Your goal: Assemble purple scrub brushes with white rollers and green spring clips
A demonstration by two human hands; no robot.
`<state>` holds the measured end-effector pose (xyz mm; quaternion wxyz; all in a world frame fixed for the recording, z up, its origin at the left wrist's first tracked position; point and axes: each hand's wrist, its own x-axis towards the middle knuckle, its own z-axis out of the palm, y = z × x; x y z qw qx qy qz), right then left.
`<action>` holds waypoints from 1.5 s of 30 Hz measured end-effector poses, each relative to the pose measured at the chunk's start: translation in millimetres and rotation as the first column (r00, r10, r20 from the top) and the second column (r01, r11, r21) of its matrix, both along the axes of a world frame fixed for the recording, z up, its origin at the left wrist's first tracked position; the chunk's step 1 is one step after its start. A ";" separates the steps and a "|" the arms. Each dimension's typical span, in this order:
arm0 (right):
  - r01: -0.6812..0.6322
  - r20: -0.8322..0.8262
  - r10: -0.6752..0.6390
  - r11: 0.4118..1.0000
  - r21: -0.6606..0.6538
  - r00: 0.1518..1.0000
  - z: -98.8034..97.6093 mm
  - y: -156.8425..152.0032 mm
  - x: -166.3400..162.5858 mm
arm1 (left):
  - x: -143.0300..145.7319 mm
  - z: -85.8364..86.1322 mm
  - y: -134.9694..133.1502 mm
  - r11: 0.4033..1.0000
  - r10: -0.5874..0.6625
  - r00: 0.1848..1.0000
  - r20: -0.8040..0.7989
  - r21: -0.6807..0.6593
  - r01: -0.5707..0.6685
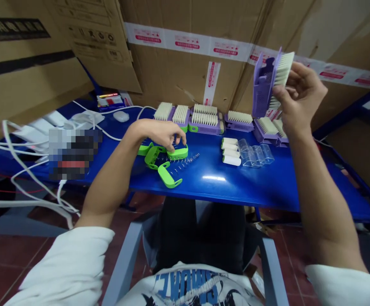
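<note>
My right hand [301, 95] is raised at the right, fingers and thumb gripping a purple brush [261, 95] by its white-bristle side. The brush is upright, its purple plastic body turned to the left. Over the table, my left hand [166, 135] is bent down with its fingertips on a green plastic handle piece [178, 154]. More green pieces lie close by, one curved bracket [169, 176] nearest the table edge and another green part [153, 157] to the left. Small metal screws [193, 158] are scattered around them.
Purple brushes with white bristles [206, 121] line the back of the blue table [210, 187]. White rollers [230, 152] and clear plastic covers [255, 154] lie right of centre. Cardboard [185, 76] walls the back. White cables [15, 157] and a white mouse [121, 116] are at left.
</note>
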<state>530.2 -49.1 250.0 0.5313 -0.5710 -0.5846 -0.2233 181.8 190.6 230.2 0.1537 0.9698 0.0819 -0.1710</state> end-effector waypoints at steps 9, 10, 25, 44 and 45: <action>0.459 0.261 -0.428 0.885 -0.070 0.865 -54.8 -24.0 -73.1 | 9.5 -17.1 -9.8 0.992 0.032 0.999 0.000 0.122 -0.031; 0.525 0.310 -0.468 0.841 -0.130 0.827 -55.9 -28.7 -78.0 | 11.1 -21.6 -9.6 0.989 0.042 0.999 0.029 0.141 -0.046; 0.480 0.259 -0.432 0.863 -0.160 0.864 -59.4 -35.3 -98.6 | -5.1 -6.0 24.0 0.638 0.602 0.362 0.711 -0.702 0.316; 0.191 0.533 -0.173 0.981 0.022 0.828 -88.9 -24.4 -111.4 | 20.9 -30.9 -20.3 0.403 0.514 0.710 0.481 -0.866 0.295; 0.162 0.545 -0.151 0.986 0.028 0.825 -89.3 -23.7 -113.4 | 23.1 -33.5 -22.1 0.396 0.507 0.719 0.475 -0.869 0.296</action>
